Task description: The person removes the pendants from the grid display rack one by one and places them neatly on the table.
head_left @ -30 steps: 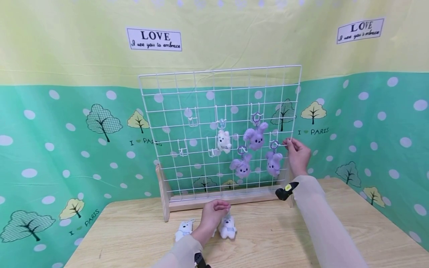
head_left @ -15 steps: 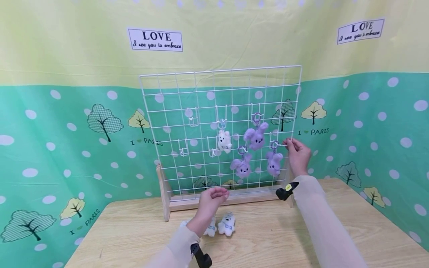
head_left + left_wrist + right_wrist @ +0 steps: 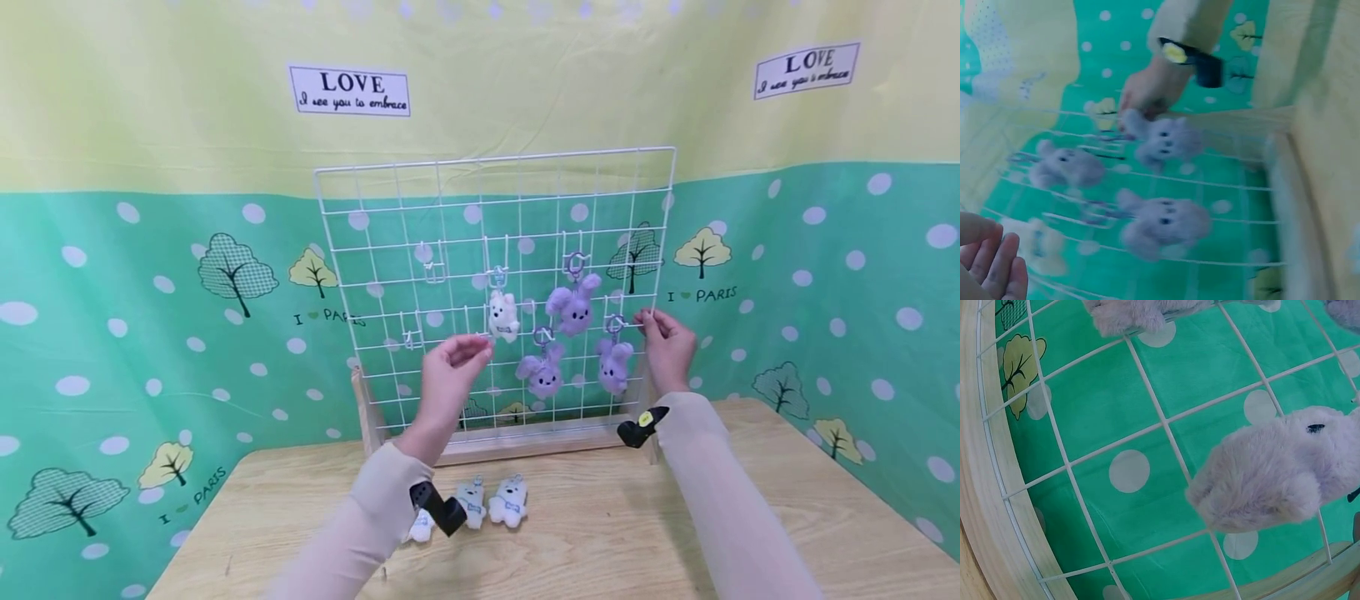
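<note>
While the right hand (image 3: pixel 670 346) pinches the wire grid (image 3: pixel 495 159), a white plush (image 3: pixel 502 317) hangs beside the loosely curled left hand (image 3: pixel 447 379).

Room to pass before the wire grid's (image 3: pixel 495 159) upper-left rows. Purple plushes (image 3: pixel 574 310) block lower right, left sleeve (image 3: pixel 360 508) lower left; left wrist view blurred, gap depth uncertain.

Head: looked forward and down over the desk (image 3: pixel 570 558) at the whole wire grid (image 3: pixel 495 159) | left wrist: nearer, sideways, faced the grid's right edge | right wrist: closest, sideways, on its lower right corner | all three shared purple plush toys (image 3: pixel 575 312)
</note>
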{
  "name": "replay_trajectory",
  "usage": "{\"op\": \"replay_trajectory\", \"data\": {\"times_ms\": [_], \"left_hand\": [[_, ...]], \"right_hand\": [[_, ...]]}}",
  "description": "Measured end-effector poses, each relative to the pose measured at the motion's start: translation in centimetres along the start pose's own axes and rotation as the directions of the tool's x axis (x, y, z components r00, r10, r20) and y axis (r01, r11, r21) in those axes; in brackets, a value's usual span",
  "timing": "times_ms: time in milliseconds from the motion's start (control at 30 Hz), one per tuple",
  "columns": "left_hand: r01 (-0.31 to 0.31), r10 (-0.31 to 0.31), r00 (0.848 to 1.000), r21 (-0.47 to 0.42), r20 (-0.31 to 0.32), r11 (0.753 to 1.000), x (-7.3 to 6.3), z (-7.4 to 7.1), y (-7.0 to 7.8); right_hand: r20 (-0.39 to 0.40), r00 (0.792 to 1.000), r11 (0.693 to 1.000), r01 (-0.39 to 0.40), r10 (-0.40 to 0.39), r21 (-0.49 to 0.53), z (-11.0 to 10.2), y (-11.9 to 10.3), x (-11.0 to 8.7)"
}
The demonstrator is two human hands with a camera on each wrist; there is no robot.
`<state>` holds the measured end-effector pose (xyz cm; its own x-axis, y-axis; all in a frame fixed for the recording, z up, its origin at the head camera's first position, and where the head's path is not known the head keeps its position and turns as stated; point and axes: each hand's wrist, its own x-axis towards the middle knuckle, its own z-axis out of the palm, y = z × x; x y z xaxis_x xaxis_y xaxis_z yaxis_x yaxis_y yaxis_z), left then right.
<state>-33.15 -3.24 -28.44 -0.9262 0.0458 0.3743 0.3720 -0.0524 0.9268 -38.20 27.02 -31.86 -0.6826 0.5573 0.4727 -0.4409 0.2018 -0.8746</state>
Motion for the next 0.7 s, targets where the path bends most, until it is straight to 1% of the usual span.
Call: {"op": "replay_trajectory", "data": {"times_ms": [100,167,267,367,500,600,700], "left_hand": [[-0.072,0.072,0.997,0.027,-0.007,0.997,1.1,0.4,1.8],[-0.107,0.108,0.994,0.056,-0.009,0.993,1.9,0.7,2.7],[-0.130,0.132,0.991,0.104,-0.017,0.986,3.2,1.2,3.4],[-0.154,0.162,0.987,0.205,-0.023,0.967,4.2,1.7,3.7],[-0.157,0.176,0.984,0.309,-0.033,0.938,5.2,2.3,3.8],[-0.136,0.162,0.985,0.324,-0.055,0.936,5.7,2.7,3.9],[-0.114,0.153,0.984,0.330,-0.095,0.937,6.2,2.9,4.0]], "right_hand": [[-0.009,1.000,1.000,0.013,-0.013,-0.010,0.1,1.2,0.7],[-0.014,1.000,0.999,0.024,-0.024,-0.022,0.1,1.7,1.0],[-0.016,0.999,0.999,0.029,-0.029,-0.026,0.1,2.0,1.2],[-0.015,0.999,0.999,0.029,-0.029,-0.018,0.1,2.0,1.0],[-0.021,0.999,1.000,0.026,-0.027,-0.017,0.0,2.0,0.9],[-0.024,1.000,1.000,0.018,-0.018,-0.014,0.0,2.0,1.0],[-0.019,1.000,1.000,0.013,-0.013,-0.018,0.1,2.0,1.1]]}}
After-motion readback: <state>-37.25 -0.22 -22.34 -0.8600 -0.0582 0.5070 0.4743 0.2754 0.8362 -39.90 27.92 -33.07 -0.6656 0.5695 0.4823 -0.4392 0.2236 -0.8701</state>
